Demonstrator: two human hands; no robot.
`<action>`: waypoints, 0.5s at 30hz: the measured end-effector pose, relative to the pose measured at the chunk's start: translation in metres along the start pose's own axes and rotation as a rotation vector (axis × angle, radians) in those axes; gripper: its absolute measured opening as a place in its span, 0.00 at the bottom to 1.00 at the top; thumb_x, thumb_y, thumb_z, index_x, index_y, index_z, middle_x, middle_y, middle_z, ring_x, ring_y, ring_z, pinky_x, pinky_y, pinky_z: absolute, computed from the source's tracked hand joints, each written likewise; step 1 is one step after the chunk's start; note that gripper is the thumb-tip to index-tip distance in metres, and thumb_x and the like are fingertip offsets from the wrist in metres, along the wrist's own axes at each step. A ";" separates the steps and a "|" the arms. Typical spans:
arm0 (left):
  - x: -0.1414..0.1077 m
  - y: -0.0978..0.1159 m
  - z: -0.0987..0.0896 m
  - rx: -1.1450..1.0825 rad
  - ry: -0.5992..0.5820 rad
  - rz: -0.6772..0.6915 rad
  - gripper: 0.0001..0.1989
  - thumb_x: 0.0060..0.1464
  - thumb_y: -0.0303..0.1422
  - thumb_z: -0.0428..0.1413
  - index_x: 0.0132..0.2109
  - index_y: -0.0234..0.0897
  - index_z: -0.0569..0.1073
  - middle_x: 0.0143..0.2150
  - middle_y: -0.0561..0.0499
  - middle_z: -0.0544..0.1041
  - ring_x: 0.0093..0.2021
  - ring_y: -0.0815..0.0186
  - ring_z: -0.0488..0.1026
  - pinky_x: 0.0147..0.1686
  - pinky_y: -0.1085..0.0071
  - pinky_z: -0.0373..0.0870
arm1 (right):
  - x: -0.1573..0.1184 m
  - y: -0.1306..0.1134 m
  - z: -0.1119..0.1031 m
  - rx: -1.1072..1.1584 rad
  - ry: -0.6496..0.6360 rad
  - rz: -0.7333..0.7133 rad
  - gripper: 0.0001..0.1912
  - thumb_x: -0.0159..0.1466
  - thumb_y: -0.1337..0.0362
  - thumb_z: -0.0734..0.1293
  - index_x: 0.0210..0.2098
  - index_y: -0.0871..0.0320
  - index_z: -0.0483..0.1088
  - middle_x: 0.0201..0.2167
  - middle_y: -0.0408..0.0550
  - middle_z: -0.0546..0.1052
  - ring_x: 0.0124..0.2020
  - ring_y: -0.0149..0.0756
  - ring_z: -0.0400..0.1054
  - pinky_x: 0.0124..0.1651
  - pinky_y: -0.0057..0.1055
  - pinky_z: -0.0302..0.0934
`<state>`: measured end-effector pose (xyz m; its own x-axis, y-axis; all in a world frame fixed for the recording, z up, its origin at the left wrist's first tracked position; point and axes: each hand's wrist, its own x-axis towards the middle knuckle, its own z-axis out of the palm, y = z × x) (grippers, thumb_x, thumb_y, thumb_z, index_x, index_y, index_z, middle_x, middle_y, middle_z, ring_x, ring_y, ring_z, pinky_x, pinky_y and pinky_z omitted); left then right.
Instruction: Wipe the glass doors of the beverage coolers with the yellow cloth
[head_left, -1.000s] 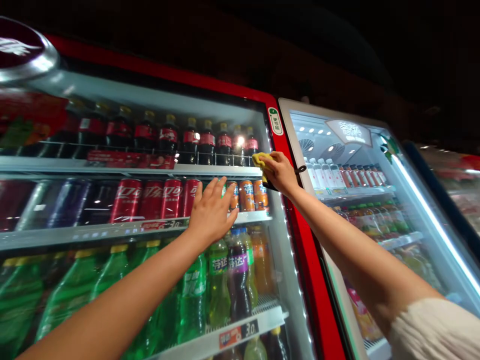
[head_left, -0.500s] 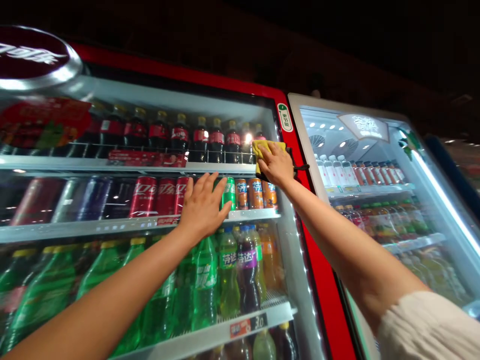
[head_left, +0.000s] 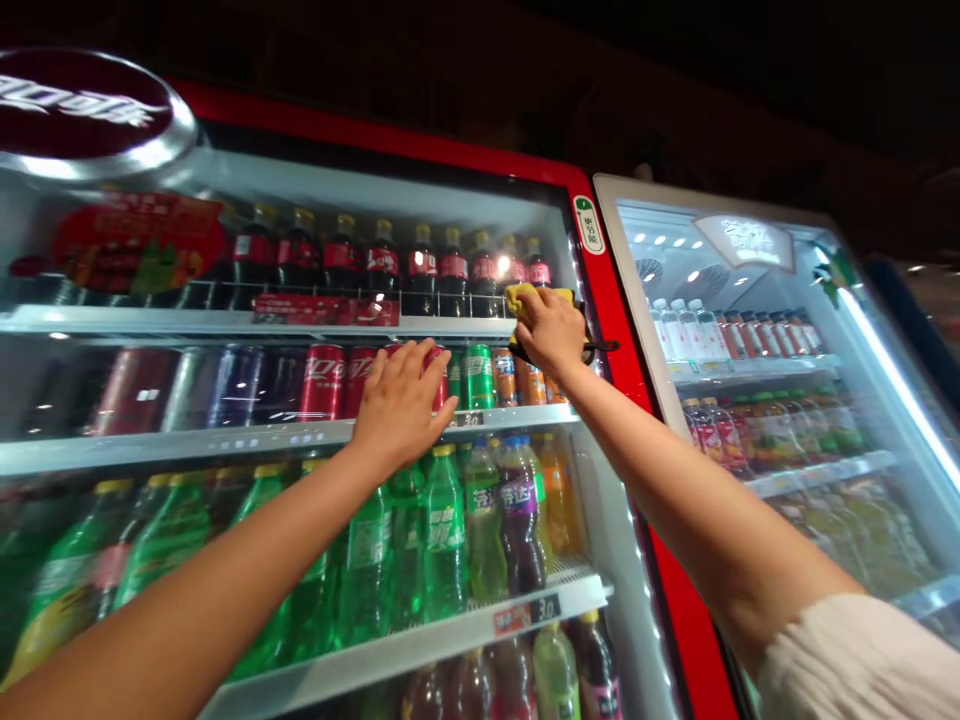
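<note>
My left hand (head_left: 401,405) lies with fingers spread against the glass door of a red drinks fridge, in front of the red cola cans (head_left: 324,382). Higher and to the right, my right hand (head_left: 553,325) presses a yellow cloth (head_left: 517,298) to the same glass, near the door's right edge. Part of the cloth is hidden under the palm. A black strap-like piece (head_left: 602,346) sticks out to the right from behind this hand. Behind the glass are cola bottles (head_left: 382,258) on the top shelf and green bottles (head_left: 445,540) lower down.
The fridge's red frame (head_left: 626,345) runs down the right side of the door. A second, white-framed fridge (head_left: 622,240) with bottles stands beside it on the right. An oval lit sign (head_left: 90,115) juts out at the upper left.
The view has swung slightly left, so the fridges sit further right in it. Both hands have shifted a little left across the glass, the right one with the cloth.
</note>
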<state>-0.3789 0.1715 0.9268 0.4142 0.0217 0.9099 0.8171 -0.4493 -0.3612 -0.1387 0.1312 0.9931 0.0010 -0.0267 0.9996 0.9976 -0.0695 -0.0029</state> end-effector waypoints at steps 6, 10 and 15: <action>-0.008 -0.021 -0.005 -0.021 0.009 0.031 0.29 0.65 0.43 0.46 0.70 0.39 0.60 0.74 0.41 0.59 0.74 0.49 0.53 0.72 0.47 0.43 | -0.018 -0.054 0.010 -0.006 -0.102 -0.268 0.26 0.73 0.47 0.56 0.69 0.39 0.59 0.74 0.40 0.57 0.75 0.46 0.46 0.73 0.58 0.41; -0.019 -0.057 -0.012 -0.031 0.003 0.098 0.30 0.64 0.44 0.45 0.70 0.40 0.60 0.73 0.42 0.60 0.73 0.47 0.54 0.72 0.46 0.46 | -0.034 -0.035 -0.007 0.003 -0.181 -0.420 0.23 0.73 0.51 0.57 0.66 0.40 0.64 0.72 0.36 0.61 0.73 0.37 0.51 0.72 0.43 0.48; -0.029 -0.095 -0.015 -0.067 0.016 0.199 0.31 0.63 0.46 0.43 0.68 0.39 0.62 0.72 0.41 0.62 0.72 0.44 0.57 0.70 0.44 0.50 | 0.003 -0.093 0.015 0.019 0.035 0.194 0.27 0.74 0.50 0.55 0.68 0.48 0.62 0.72 0.47 0.61 0.73 0.51 0.51 0.71 0.60 0.47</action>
<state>-0.4745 0.2002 0.9373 0.5580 -0.0875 0.8252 0.6912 -0.5013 -0.5206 -0.2301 0.1529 0.9965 0.1915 -0.0726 0.9788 0.9800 -0.0409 -0.1947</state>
